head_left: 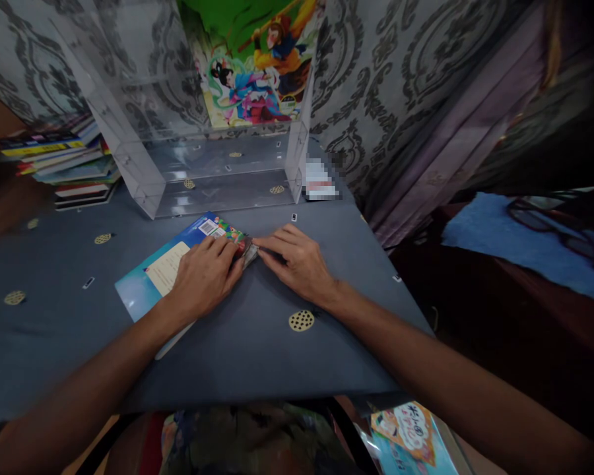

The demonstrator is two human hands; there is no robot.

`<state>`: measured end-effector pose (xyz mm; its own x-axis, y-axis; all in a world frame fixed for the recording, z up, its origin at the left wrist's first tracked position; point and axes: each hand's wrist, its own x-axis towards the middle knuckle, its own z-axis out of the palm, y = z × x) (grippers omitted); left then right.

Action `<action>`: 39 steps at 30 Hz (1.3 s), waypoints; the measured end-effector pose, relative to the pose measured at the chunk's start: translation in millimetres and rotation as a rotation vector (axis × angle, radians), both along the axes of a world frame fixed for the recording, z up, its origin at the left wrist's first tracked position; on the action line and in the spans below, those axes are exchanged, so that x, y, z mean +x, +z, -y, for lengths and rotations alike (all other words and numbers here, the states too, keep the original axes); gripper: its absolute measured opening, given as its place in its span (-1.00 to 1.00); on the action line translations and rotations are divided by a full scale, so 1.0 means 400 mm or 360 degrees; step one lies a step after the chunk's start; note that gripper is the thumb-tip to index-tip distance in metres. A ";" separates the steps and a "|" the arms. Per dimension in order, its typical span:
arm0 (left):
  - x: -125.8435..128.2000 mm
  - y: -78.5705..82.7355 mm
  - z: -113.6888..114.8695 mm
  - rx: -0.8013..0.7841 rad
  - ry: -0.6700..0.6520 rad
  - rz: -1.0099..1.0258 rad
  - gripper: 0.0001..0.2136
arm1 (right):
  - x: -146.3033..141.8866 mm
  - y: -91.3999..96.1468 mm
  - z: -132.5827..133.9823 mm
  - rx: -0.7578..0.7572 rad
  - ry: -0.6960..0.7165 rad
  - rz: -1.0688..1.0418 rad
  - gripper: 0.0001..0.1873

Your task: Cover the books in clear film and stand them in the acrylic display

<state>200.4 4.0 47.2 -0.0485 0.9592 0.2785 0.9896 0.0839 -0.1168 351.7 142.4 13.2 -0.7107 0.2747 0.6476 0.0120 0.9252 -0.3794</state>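
Observation:
A thin blue picture book [163, 270] lies back cover up on the grey tablecloth [257, 349], its barcode toward the far side. My left hand [205, 274] rests palm down on the book's right part, fingers curled at its right edge. My right hand [294, 260] lies flat on the cloth just right of the book, fingers stretched out and touching that same edge where the pages lift a little. Behind the book stands a clear acrylic box [212, 158] with a colourful picture book [257, 63] upright inside it.
A stack of books [66, 165] lies at the back left of the table. The table's right edge drops off near a dark bench with a blue cloth [515, 241] and glasses [554, 224]. More books [410, 435] sit below the front edge.

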 end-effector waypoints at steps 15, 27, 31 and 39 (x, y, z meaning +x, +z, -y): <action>0.002 0.001 -0.001 0.0002 -0.0003 -0.0004 -0.70 | -0.001 -0.001 0.000 0.0063 0.0011 -0.0041 -0.76; 0.000 0.000 0.000 -0.0025 -0.0002 0.0035 -0.71 | -0.001 -0.006 -0.002 0.0033 0.0009 0.0015 -0.77; 0.001 0.002 0.000 -0.0018 -0.0010 0.0074 -0.72 | -0.002 -0.009 -0.005 0.0055 0.0001 0.0080 -0.79; 0.004 0.006 0.000 -0.0041 0.0028 0.0043 -0.69 | -0.002 -0.001 -0.001 -0.0014 0.0026 0.0074 -0.77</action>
<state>202.2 4.2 49.6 -0.0724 0.9649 0.2524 0.9909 0.0985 -0.0922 350.9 142.7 12.8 -0.7444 0.2682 0.6115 0.0145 0.9221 -0.3867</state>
